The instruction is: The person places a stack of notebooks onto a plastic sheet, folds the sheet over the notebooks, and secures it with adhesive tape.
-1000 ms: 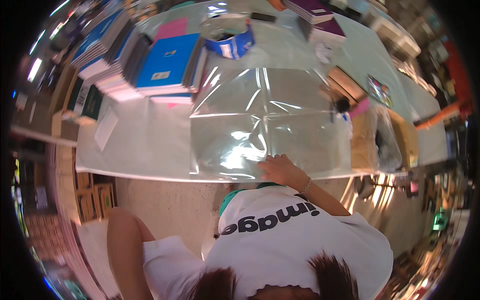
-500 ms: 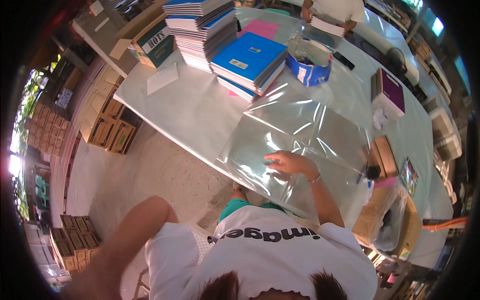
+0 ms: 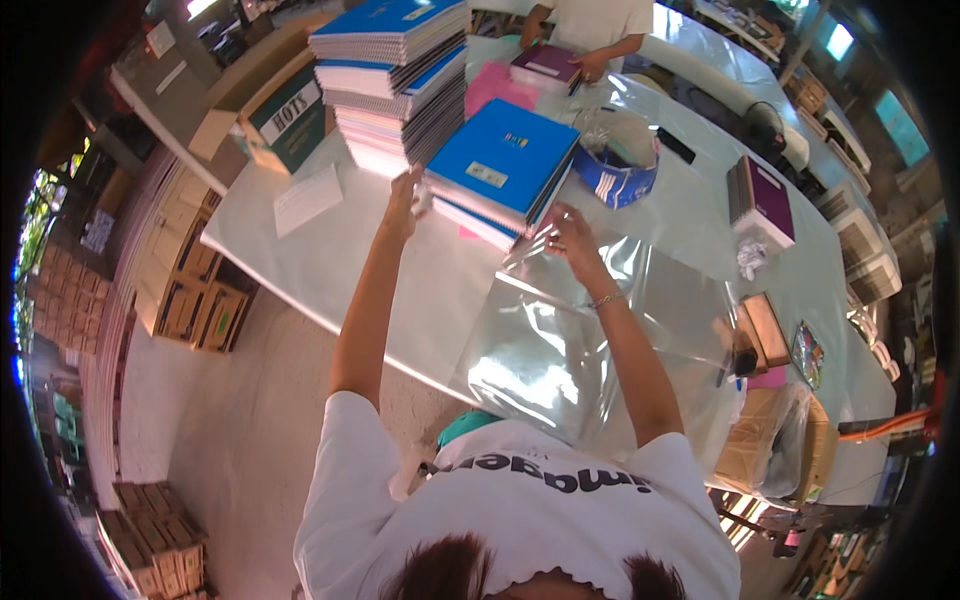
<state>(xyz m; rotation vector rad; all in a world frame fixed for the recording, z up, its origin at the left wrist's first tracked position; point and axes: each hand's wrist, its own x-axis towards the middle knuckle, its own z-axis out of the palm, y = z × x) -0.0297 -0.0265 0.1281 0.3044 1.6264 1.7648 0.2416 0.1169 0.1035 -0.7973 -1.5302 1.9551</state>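
My left hand (image 3: 403, 205) is at the left side of a short stack of blue spiral notebooks (image 3: 500, 155), close to the foot of a taller notebook stack (image 3: 390, 95). Its fingers are closed around a small white wad (image 3: 422, 199), perhaps cloth or paper. My right hand (image 3: 575, 240) is by the right front corner of the short stack, its fingers apart and slightly bent, over the far edge of a clear plastic sheet (image 3: 540, 345). I cannot tell whether it touches the notebooks. The sheet lies wrinkled and shiny on the table in front of me.
A blue open container (image 3: 617, 180) and a black phone (image 3: 675, 145) stand beyond the sheet. Purple notebooks (image 3: 765, 200), crumpled paper (image 3: 751, 258) and a wooden block (image 3: 764, 330) are at right. A green box (image 3: 290, 120) sits far left. Across the table, a person handles a purple notebook (image 3: 546, 66).
My left hand has come up from beside me to the notebooks. My right hand has moved from the middle of the plastic sheet to its far edge. The person opposite now has a purple notebook.
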